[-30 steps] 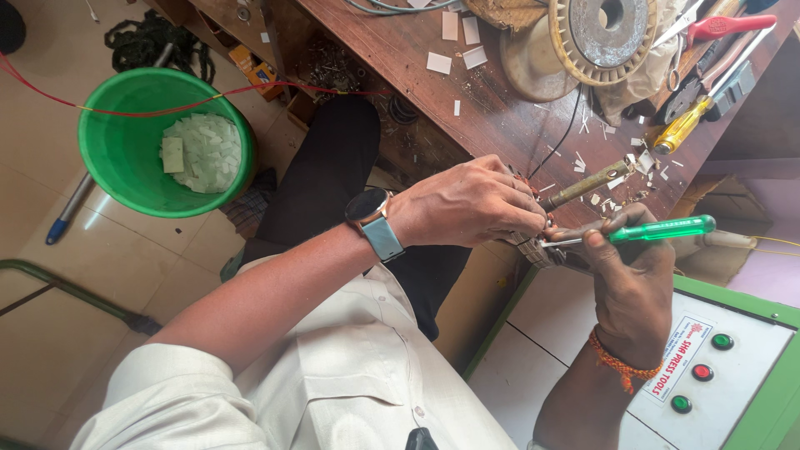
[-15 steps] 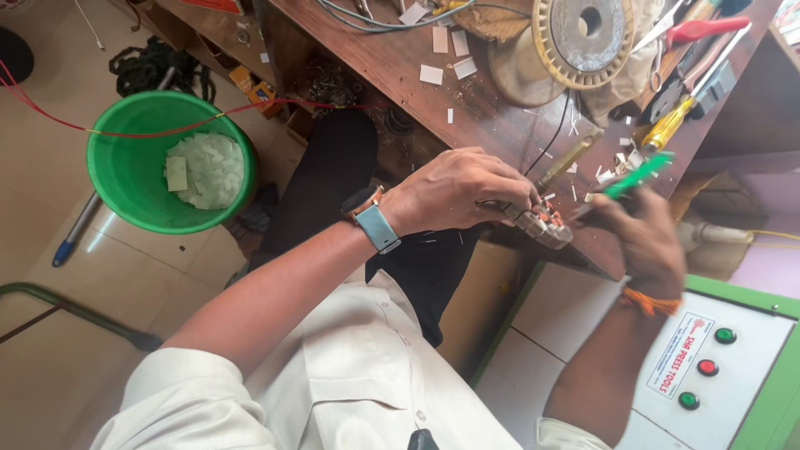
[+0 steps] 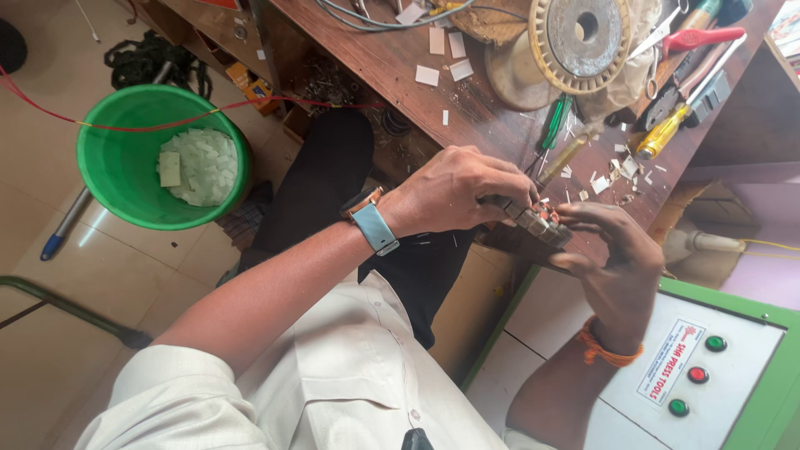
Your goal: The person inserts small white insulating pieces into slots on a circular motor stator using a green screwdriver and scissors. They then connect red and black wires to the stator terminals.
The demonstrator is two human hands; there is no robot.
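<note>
Gripping small metal part [image 3: 542, 223]: left hand [image 3: 454, 190] knuckles-up, right hand [image 3: 615, 262] cupped.

One green bucket [image 3: 125, 158] at 9 o'clock; one wire spool [image 3: 581, 37] at 12; three panel buttons [image 3: 697, 375] at 4; two hands [image 3: 454, 190].

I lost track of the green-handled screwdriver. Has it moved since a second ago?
Yes. It has left the right hand and now lies on the wooden bench, beside the winding spool: green screwdriver.

Left hand [image 3: 454, 190] and right hand [image 3: 615, 260] meet, fingers [image 3: 510, 179] curled.
</note>
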